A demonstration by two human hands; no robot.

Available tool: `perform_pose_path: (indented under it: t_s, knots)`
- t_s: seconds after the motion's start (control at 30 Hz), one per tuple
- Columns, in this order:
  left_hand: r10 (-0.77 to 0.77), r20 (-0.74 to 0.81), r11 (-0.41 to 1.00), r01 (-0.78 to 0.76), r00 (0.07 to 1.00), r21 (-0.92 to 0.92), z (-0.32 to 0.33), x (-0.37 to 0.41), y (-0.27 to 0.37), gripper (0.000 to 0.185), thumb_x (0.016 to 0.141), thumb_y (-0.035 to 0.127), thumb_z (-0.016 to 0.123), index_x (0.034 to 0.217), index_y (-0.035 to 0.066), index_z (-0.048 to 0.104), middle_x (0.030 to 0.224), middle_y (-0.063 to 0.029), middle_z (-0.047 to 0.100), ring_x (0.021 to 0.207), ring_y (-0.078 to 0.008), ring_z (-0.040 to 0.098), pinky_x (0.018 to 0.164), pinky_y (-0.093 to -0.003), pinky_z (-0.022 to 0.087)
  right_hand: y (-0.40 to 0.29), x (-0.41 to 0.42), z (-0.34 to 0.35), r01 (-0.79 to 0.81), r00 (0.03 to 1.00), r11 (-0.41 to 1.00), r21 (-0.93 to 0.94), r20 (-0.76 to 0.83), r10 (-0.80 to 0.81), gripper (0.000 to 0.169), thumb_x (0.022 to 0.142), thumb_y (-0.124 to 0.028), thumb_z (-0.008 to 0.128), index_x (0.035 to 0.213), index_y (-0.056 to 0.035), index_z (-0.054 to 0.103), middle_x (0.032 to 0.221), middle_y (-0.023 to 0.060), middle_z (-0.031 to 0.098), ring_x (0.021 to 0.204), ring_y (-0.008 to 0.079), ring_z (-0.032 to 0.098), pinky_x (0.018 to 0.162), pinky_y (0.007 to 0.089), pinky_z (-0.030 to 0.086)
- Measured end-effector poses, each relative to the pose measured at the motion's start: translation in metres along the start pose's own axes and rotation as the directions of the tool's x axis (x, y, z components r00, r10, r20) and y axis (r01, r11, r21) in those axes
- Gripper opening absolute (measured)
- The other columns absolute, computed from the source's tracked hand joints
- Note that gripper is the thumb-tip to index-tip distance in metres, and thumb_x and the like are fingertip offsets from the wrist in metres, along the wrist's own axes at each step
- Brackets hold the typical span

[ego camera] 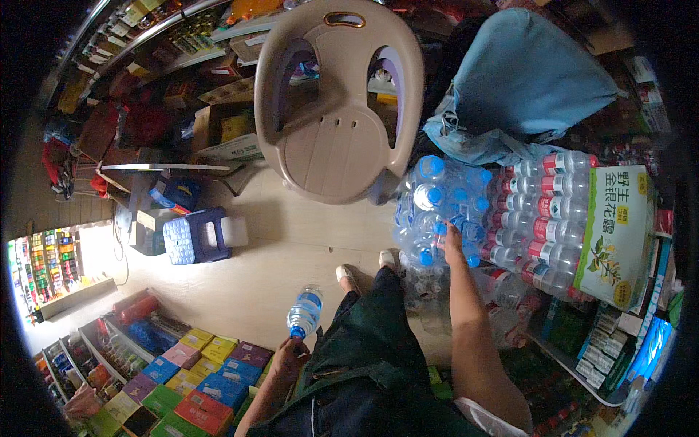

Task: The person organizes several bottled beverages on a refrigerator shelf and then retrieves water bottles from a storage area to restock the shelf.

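My left hand (291, 356) grips a clear plastic water bottle (306, 309) by its blue cap, and the bottle's base points away from me over the floor. My right hand (452, 244) reaches into a group of blue-capped water bottles (431, 195) on the right. Its fingers are at the cap of one bottle (440, 229); whether they are closed on it is not clear. Beside that group stand rows of clear bottles with red labels (550, 206), lying against a pale green carton (620, 235) that bears writing.
A beige plastic chair (336, 147) stands ahead, with a blue cloth-covered thing (527, 76) to its right. On the left are a blue plastic step stool (191, 236) and a small table (164, 167). Colourful boxes (202, 409) fill the lower left. Loaded shelves (158, 41) line the upper left.
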State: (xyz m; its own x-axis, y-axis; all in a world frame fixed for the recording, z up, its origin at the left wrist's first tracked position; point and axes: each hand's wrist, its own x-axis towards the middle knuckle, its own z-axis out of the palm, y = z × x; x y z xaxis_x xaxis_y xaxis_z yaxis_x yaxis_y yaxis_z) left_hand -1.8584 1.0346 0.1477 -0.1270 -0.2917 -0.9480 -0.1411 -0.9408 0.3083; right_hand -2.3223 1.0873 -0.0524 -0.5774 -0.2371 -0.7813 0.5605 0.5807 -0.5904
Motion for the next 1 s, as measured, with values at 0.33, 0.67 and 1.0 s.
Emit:
perform_pose_path:
  t_s: [0.33, 0.67, 1.0]
  knots:
    - [0.243, 0.211, 0.485, -0.307, 0.947, 0.819, 0.078, -0.038, 0.039, 0.012, 0.077, 0.017, 0.049, 0.074, 0.007, 0.044, 0.065, -0.0034, 0.043, 0.066, -0.0161, 0.048, 0.063, -0.0314, 0.042, 0.043, 0.060, -0.042, 0.349, 0.936, 0.713, -0.608, 0.269, -0.228, 0.026, 0.072, -0.015, 0.054, 0.096, -0.0058, 0.053, 0.083, 0.0132, 0.058, 0.077, 0.0293, 0.056, 0.068, 0.0358, 0.043]
    - [0.043, 0.106, 0.946, -0.075, 0.993, 0.316, 0.139, -0.013, 0.014, 0.008, 0.075, 0.016, 0.048, 0.075, 0.008, 0.045, 0.064, -0.0028, 0.044, 0.064, -0.0147, 0.048, 0.061, -0.0307, 0.041, 0.031, 0.044, -0.058, 0.045, 0.998, 0.974, 0.224, -0.052, -0.034, 0.021, 0.081, -0.022, 0.047, 0.073, -0.0025, 0.050, 0.071, 0.0104, 0.056, 0.063, 0.0218, 0.055, 0.052, 0.0344, 0.042]
    - [0.020, 0.537, 0.924, -0.221, 0.843, 0.313, 0.192, -0.025, 0.029, 0.033, 0.081, 0.027, 0.046, 0.099, -0.001, 0.048, 0.054, -0.0015, 0.039, 0.053, -0.0140, 0.045, 0.056, -0.0261, 0.040, 0.032, -0.057, -0.050, 0.416, 0.906, 0.878, -0.237, 0.019, -0.424, 0.028, 0.078, -0.028, 0.049, 0.067, -0.0024, 0.046, 0.060, 0.0076, 0.046, 0.054, 0.0173, 0.044, 0.048, 0.0322, 0.033]
